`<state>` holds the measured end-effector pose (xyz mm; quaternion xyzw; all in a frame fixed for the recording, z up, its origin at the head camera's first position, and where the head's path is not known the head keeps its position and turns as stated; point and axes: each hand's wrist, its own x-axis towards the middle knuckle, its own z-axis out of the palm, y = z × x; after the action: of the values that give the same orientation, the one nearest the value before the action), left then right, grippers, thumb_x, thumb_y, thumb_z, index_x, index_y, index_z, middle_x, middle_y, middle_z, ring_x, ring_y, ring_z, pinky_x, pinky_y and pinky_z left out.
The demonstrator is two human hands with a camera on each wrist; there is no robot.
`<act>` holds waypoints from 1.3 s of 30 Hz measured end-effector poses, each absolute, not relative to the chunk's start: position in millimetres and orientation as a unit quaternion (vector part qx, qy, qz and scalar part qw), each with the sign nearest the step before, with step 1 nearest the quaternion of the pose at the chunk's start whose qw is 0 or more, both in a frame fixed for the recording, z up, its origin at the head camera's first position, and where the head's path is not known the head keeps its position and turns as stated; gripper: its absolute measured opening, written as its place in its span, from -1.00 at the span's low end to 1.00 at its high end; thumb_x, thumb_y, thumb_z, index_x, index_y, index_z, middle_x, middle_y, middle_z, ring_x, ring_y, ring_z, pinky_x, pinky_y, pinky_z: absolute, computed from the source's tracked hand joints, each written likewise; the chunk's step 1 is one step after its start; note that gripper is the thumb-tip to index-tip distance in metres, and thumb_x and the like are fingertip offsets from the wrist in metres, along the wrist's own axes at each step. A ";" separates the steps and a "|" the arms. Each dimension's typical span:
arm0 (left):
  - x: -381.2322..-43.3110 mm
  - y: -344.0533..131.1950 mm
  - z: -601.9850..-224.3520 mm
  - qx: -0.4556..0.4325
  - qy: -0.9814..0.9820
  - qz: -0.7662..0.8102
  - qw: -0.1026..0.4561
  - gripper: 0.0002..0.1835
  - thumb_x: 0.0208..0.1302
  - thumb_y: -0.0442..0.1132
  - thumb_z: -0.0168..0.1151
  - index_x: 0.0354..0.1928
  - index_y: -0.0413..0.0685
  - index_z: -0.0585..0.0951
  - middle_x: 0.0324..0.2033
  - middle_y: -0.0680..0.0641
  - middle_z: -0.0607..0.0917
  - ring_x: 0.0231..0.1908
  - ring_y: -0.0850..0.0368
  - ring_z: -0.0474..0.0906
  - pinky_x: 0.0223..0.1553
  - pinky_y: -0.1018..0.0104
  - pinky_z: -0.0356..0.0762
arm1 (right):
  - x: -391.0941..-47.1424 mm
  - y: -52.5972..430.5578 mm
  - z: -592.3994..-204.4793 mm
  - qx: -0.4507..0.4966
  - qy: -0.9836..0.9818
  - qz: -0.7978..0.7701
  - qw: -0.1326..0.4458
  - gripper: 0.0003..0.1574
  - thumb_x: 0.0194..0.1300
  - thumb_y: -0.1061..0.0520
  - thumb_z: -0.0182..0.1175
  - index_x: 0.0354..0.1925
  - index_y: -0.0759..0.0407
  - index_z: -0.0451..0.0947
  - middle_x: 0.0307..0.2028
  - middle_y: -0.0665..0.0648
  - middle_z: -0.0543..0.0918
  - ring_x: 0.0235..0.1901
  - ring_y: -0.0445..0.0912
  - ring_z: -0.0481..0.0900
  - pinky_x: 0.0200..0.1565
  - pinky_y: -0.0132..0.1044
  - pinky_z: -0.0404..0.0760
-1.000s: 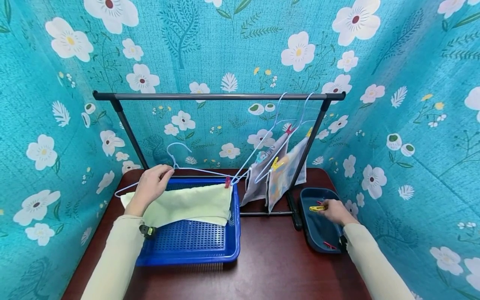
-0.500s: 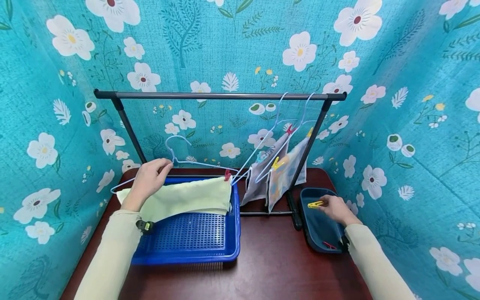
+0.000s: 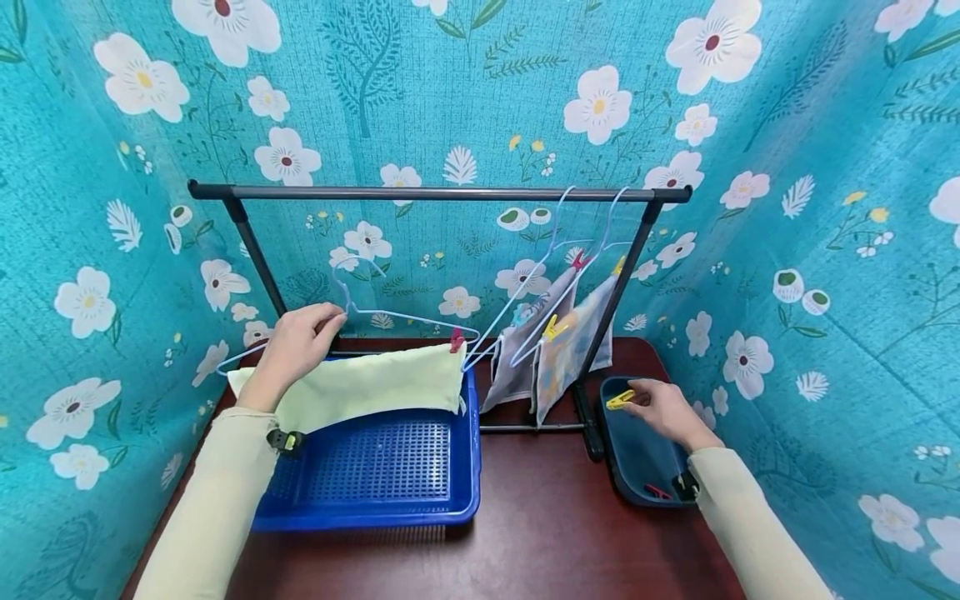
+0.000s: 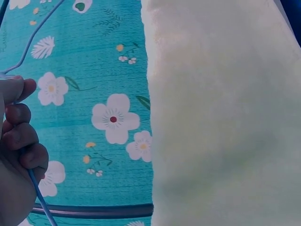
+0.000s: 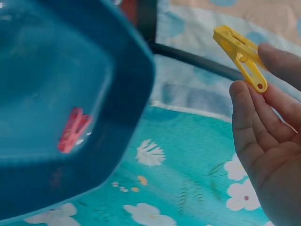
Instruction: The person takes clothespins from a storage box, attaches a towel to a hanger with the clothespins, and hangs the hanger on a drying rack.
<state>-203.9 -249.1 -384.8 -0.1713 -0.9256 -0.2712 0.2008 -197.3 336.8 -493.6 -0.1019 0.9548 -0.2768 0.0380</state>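
My left hand (image 3: 298, 346) grips a light blue wire hanger (image 3: 405, 316) just below its hook. From that hanger hangs a pale yellow-green cloth (image 3: 375, 385), fastened near its right end by a red clothespin (image 3: 457, 339). In the left wrist view the fingers (image 4: 21, 136) curl round the hanger wire, and the cloth (image 4: 221, 113) fills the right side. Over the dark blue bin (image 3: 626, 475), my right hand (image 3: 667, 410) pinches a yellow clothespin (image 5: 242, 59) between thumb and fingers. A red clothespin (image 5: 74, 130) lies inside the bin.
A black rack (image 3: 435, 193) spans the table. Two hangers on its right side carry a grey cloth (image 3: 517, 362) and a patterned cloth (image 3: 562, 358), both pegged. A blue basket (image 3: 375, 508) sits under the yellow-green cloth. A flowered curtain (image 3: 480, 108) encloses the table.
My left hand has risen, lifting the hanger and cloth higher above the basket. My right hand has raised the yellow clothespin slightly and moved it a little left.
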 end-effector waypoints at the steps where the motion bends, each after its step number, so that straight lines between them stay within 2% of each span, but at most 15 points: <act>1: -204.3 -249.3 -383.4 -0.168 -0.926 -0.274 0.196 -0.76 0.44 -0.14 0.02 -0.18 -0.07 0.65 -0.36 -0.07 0.65 -0.52 0.09 0.40 -0.44 0.16 0.36 | -197.0 334.4 -490.9 -0.107 0.955 -0.275 0.035 -0.47 0.24 0.11 0.28 0.09 0.38 0.48 -0.18 0.23 0.63 -0.24 0.02 0.61 -0.23 -0.11 0.62; 5: -205.8 -250.0 -377.9 -0.157 -0.930 -0.285 0.169 -0.71 0.46 -0.09 -0.03 -0.14 -0.07 0.64 -0.39 -0.06 0.63 -0.51 0.07 0.38 -0.44 0.16 0.34 | -195.7 323.5 -479.3 -0.126 0.953 -0.273 0.027 -0.59 0.19 0.07 0.33 -0.04 0.25 0.58 -0.21 0.16 0.63 -0.28 -0.02 0.60 -0.25 -0.14 0.62; 9: -206.0 -249.6 -372.0 -0.154 -0.933 -0.290 0.148 -0.69 0.47 -0.08 -0.05 -0.12 -0.07 0.64 -0.45 -0.05 0.59 -0.51 0.06 0.36 -0.46 0.17 0.31 | -193.3 313.9 -469.8 -0.152 0.948 -0.277 0.026 -0.63 0.17 0.07 0.35 -0.07 0.19 0.61 -0.19 0.17 0.64 -0.27 -0.05 0.60 -0.24 -0.16 0.62; 23: -206.4 -245.0 -352.9 -0.140 -0.927 -0.324 0.122 -0.65 0.47 -0.01 -0.08 -0.07 -0.05 0.62 -0.52 -0.07 0.49 -0.58 0.03 0.33 -0.53 0.16 0.30 | -177.9 278.2 -435.7 -0.233 0.939 -0.251 0.012 -0.61 0.13 0.12 0.38 -0.05 0.18 0.63 -0.25 0.06 0.66 -0.32 -0.15 0.58 -0.30 -0.32 0.60; 28: -204.4 -242.2 -347.1 -0.139 -0.926 -0.331 0.117 -0.66 0.47 -0.02 -0.07 -0.05 -0.05 0.62 -0.52 -0.09 0.51 -0.61 0.02 0.34 -0.54 0.15 0.31 | -174.8 268.5 -428.4 -0.265 0.932 -0.246 0.016 -0.62 0.13 0.12 0.37 -0.07 0.22 0.63 -0.28 0.09 0.67 -0.34 -0.18 0.58 -0.34 -0.36 0.59; 39: -204.0 -239.8 -334.1 -0.136 -0.925 -0.334 0.120 -0.67 0.47 -0.05 -0.06 -0.03 -0.04 0.62 -0.55 -0.08 0.46 -0.58 0.01 0.30 -0.56 0.17 0.26 | -170.0 244.5 -408.2 -0.357 0.901 -0.243 -0.051 -0.69 0.10 0.15 0.39 -0.13 0.14 0.66 -0.31 -0.05 0.66 -0.39 -0.27 0.53 -0.33 -0.31 0.60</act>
<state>-204.0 -239.8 -334.1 -0.1358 -0.9248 -0.3344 0.1200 -170.0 244.5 -408.2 -0.3569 0.9006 -0.2431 -0.0507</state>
